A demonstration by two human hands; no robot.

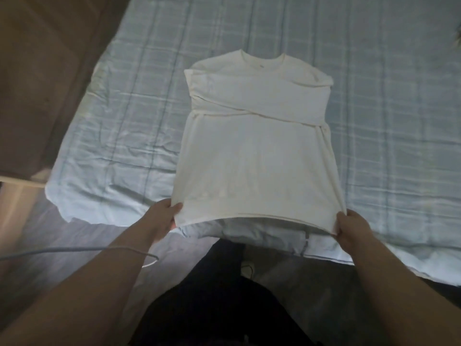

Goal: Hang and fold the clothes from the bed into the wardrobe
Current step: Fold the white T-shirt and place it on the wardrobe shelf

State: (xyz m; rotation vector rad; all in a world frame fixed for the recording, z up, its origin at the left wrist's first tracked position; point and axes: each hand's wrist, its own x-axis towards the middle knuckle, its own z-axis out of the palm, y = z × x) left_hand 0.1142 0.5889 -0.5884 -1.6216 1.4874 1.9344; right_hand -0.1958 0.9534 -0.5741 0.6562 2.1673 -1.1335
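Observation:
A white long-sleeved top [254, 146] lies flat on the bed [129, 126], collar away from me, both sleeves folded across its chest. My left hand [163, 219] pinches the hem's left corner and my right hand [350, 227] pinches the hem's right corner. The hem is lifted a little off the bed's near edge, so the light blue checked cover shows under it.
The bed cover hangs over the near edge at the left. A dark brown surface [37, 71] fills the far left. A thin grey cable [74, 250] crosses my left forearm. My dark trousers [219, 295] and the floor are below.

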